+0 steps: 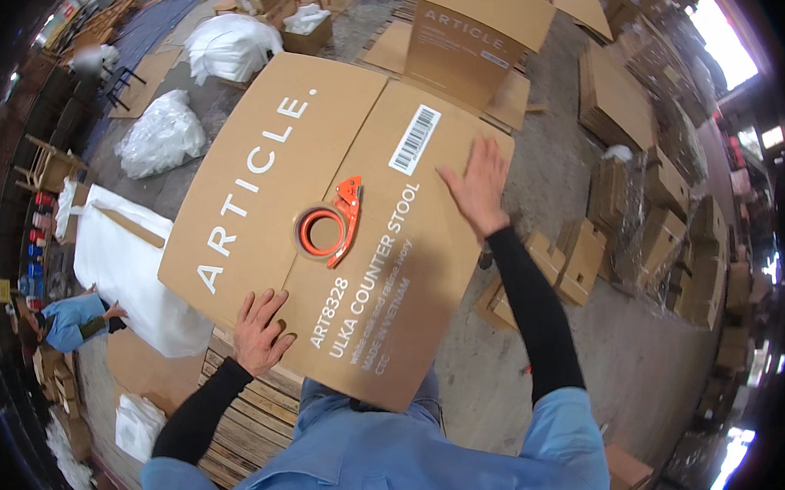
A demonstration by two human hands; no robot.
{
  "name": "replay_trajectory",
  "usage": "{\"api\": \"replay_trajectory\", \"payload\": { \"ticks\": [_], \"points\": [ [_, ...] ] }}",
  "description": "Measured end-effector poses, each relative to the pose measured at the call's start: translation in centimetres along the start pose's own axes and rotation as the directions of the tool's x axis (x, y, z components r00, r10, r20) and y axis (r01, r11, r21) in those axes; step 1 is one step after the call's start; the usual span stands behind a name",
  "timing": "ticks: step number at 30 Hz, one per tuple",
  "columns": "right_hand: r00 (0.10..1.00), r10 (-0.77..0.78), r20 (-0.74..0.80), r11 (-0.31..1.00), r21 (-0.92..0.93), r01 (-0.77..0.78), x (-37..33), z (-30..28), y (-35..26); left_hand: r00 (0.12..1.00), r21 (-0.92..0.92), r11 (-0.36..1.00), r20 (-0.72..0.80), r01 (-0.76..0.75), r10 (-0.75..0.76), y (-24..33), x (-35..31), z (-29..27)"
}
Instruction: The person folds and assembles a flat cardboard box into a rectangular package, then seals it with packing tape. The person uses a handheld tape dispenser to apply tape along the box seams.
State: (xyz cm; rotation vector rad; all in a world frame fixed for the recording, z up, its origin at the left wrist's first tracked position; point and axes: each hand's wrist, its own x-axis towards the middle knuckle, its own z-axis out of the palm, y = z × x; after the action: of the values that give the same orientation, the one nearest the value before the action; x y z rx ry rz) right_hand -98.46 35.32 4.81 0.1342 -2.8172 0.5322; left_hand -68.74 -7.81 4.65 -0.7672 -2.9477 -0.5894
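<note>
A large brown cardboard carton stands right in front of me, its top flaps folded together along a centre seam. White print and a barcode label mark its top. Lying on the seam is an orange tape dispenser with a roll of tape, touched by neither hand. My left hand rests on the carton's near left edge, fingers apart. At the right side, my right hand lies flat on the top near the far right corner, fingers stretched out.
Beyond stands another carton with raised flaps. White-wrapped bundles lie to the left, where a co-worker in blue handles a large white-wrapped piece. A wooden pallet is below left. Flat cardboard stacks and cartons line the right.
</note>
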Motion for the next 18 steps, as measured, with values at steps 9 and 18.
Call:
{"api": "replay_trajectory", "payload": {
  "ticks": [9, 18],
  "points": [
    [0.919, -0.166, 0.358, 0.983, 0.13, 0.127, 19.3, 10.5, -13.5, 0.689, -0.023, 0.793, -0.48, 0.609, -0.543, 5.1, 0.0, 2.2],
    [0.925, -0.227, 0.303, 0.967, -0.041, 0.251, 19.5, 11.0, -13.4, -0.256, -0.849, 0.038, -0.201, 0.526, -0.946, 9.0, -0.7, 10.3]
  ]
}}
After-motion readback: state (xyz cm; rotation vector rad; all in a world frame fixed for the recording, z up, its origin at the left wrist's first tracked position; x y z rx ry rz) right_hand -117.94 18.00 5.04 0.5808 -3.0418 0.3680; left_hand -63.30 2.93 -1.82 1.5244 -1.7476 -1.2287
